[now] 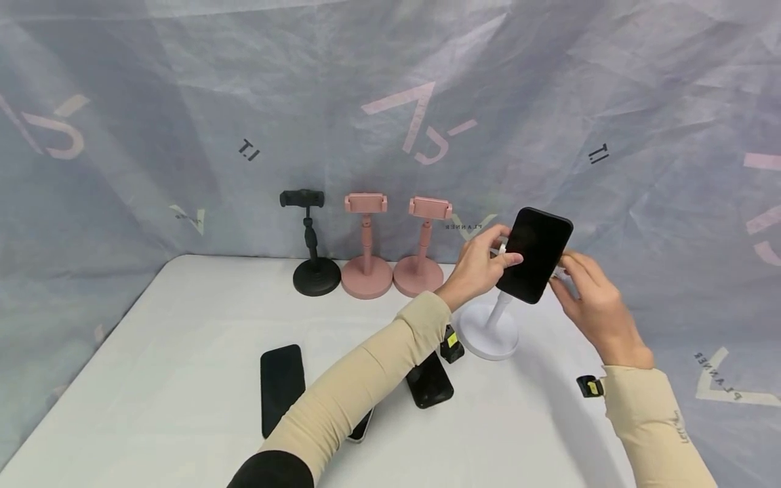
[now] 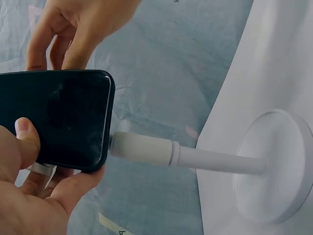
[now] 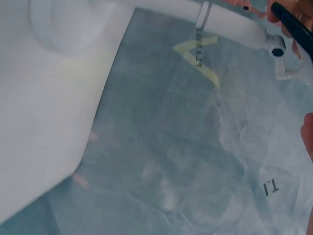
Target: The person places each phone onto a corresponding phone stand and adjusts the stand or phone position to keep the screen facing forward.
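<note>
A black smartphone (image 1: pixel 535 254) is held up, tilted, at the head of a white phone stand (image 1: pixel 485 332). My left hand (image 1: pixel 478 261) grips its left edge, thumb on the dark screen and fingers behind. In the left wrist view, a white piece of the stand's clamp (image 2: pixel 41 169) shows beside that thumb. At the phone's opposite long edge, my right hand (image 1: pixel 588 305) pinches with curled fingers, and a bit of white clamp shows at their tips. The right wrist view catches the stand's hinge (image 3: pixel 278 52) behind the phone; the clamp's middle is hidden.
One black phone stand (image 1: pixel 316 276) and two pink ones (image 1: pixel 367 278) (image 1: pixel 419 276) line the table's back edge. Several phones lie in front: one at left (image 1: pixel 282 386), one partly under the left sleeve (image 1: pixel 361 428), another (image 1: pixel 430 383) nearer the white stand. Grey printed cloth (image 1: pixel 317 115) hangs behind.
</note>
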A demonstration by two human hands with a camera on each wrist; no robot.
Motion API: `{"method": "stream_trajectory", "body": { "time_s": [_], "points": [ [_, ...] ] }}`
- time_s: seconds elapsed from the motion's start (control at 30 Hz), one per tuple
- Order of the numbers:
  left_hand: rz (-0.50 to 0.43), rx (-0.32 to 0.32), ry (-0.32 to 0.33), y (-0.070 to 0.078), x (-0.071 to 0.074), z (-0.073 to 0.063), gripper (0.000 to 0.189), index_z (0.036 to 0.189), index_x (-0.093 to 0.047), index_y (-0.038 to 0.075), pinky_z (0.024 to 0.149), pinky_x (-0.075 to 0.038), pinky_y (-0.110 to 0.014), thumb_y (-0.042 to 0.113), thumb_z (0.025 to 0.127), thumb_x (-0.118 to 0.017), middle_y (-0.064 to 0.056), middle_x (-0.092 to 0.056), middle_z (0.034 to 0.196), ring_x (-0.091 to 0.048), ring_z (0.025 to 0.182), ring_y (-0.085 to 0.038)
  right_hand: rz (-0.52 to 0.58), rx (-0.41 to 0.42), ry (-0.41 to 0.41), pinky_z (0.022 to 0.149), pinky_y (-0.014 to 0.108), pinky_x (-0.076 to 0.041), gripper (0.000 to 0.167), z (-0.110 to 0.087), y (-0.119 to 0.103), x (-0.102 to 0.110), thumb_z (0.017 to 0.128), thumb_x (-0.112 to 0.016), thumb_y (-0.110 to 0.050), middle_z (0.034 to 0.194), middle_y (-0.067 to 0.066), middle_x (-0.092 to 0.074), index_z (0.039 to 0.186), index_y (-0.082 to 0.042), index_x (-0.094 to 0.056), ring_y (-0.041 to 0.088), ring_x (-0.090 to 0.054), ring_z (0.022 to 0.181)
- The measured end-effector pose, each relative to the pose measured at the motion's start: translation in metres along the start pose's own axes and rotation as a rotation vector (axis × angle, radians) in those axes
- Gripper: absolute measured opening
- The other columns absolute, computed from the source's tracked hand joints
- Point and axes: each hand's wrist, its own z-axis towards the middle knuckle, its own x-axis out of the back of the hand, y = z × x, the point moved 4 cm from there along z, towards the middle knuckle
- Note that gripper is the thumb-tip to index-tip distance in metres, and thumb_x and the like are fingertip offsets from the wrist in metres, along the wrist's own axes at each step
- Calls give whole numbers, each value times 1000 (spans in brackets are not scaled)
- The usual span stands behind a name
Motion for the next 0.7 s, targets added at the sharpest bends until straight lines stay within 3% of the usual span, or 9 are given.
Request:
{"method": "stream_trajectory", "body": {
  "time_s": [0.1, 0.33, 0.43, 0.5, 0.6, 0.7],
  "points": [
    [20, -17, -3, 1, -1, 0, 43, 138, -58, 20, 76, -53, -19, 31, 98, -70, -3, -67, 128, -67, 106, -12, -32, 25, -12, 110, 7, -31, 44, 0, 1, 4, 110, -51, -28, 113, 28, -66, 118, 12, -65, 40, -64, 102],
    [25, -13, -5, 3, 0, 0, 41, 138, -58, 19, 75, -52, -19, 30, 100, -69, -4, -67, 126, -68, 104, -12, -46, 29, -2, 104, 7, -34, 44, 0, 1, 7, 109, -52, -30, 111, 26, -67, 116, 11, -67, 39, -65, 100],
    [28, -3, -1, 2, 2, 1, 41, 138, -58, 20, 76, -53, -20, 30, 99, -69, -3, -66, 128, -66, 108, -13, -41, 17, 14, 101, 10, -38, 31, 0, 0, 6, 105, -62, -18, 113, 25, -68, 118, 10, -67, 38, -66, 99],
    [21, 7, 6, 1, 2, 1, 42, 137, -58, 21, 76, -53, -21, 30, 98, -70, -3, -66, 128, -66, 109, -13, -42, -7, 17, 101, 10, -38, 28, -1, 0, 4, 95, -73, -3, 115, 24, -68, 118, 10, -67, 37, -66, 98],
    [-21, 26, 14, -1, 1, 1, 44, 138, -59, 21, 75, -54, -21, 30, 97, -72, -5, -67, 126, -68, 106, -14, -33, -84, 20, 102, 6, -37, 45, -4, 1, 1, 78, -82, 14, 115, 24, -69, 120, 8, -67, 37, -68, 95],
    [-49, 38, 24, -2, -1, -1, 50, 142, -58, 22, 78, -56, -22, 29, 95, -74, -6, -66, 130, -68, 109, -15, 15, -208, 14, 96, 1, -37, 53, -8, 3, -2, 76, -82, 17, 113, 22, -71, 125, 6, -66, 30, -71, 94]
  ]
}}
